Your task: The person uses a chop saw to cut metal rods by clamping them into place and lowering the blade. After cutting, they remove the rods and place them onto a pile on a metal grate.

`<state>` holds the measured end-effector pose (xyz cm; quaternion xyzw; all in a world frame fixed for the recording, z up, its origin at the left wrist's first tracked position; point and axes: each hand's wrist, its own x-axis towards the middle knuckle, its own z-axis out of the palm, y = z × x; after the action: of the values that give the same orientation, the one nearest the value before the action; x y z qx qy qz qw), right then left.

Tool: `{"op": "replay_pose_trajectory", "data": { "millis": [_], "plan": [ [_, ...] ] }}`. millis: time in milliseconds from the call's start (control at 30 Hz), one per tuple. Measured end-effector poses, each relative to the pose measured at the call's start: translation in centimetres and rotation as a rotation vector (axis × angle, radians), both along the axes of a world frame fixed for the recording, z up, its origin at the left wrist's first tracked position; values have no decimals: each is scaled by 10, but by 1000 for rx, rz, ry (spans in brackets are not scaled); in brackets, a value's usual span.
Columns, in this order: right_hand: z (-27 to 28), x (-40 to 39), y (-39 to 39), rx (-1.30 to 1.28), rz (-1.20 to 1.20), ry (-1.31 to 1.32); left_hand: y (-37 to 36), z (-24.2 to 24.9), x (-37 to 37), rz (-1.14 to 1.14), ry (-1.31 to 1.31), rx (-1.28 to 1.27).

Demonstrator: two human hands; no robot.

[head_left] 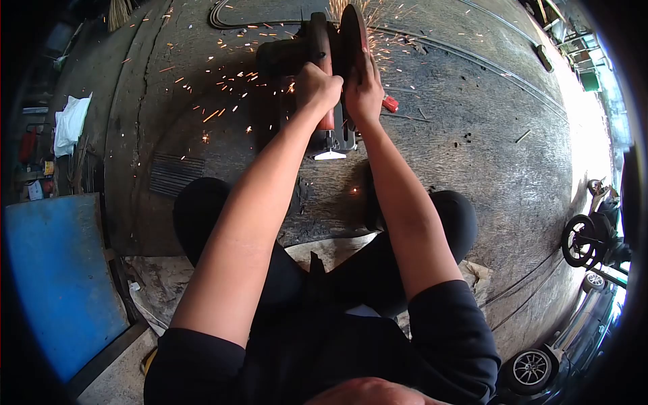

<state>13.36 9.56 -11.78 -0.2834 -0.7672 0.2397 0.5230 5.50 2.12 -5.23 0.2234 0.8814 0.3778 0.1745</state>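
Observation:
A cut-off saw [327,120] with a dark body and red parts stands on the floor in front of my knees. Sparks spray around it and past its far end. My left hand [318,88] is wrapped round the saw's handle [320,44]. Just right of it, my right hand [365,94] lies along the side of the round dark guard or disc [352,37], its fingers stretched forward. Whether it presses on that part cannot be made out. A small red piece [390,104] shows beside my right hand. The cutting point is hidden.
Long thin rods [466,61] lie across the worn floor beyond the saw. A dark ribbed mat or grate [176,175] is left of my knee. A blue panel [64,270] stands at the left, below a white cloth [71,125]. A motorbike [586,239] and a car [560,358] are at the right.

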Motion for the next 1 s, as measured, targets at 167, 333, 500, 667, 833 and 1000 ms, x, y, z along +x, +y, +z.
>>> {"op": "replay_pose_trajectory", "data": {
  "millis": [167, 333, 500, 667, 833, 1000],
  "plan": [
    [0, 0, -1, -38, 6, -13, -1, 6, 4, 14, 54, 1],
    [-1, -1, 0, -17, -9, -11, 0, -3, 2, 21, 47, 25],
    [-3, -1, 1, -9, -9, -24, 0, -7, 0, 10, 42, 35],
    [-1, 0, 0, -21, 18, -3, -1, -6, 1, 14, 78, 50],
    [-5, -1, 1, -28, 6, -11, 1, -6, 1, 22, 83, 24],
    [-4, -1, 1, -27, 5, -9, 0, -5, 1, 17, 71, 17]
  ]
}}
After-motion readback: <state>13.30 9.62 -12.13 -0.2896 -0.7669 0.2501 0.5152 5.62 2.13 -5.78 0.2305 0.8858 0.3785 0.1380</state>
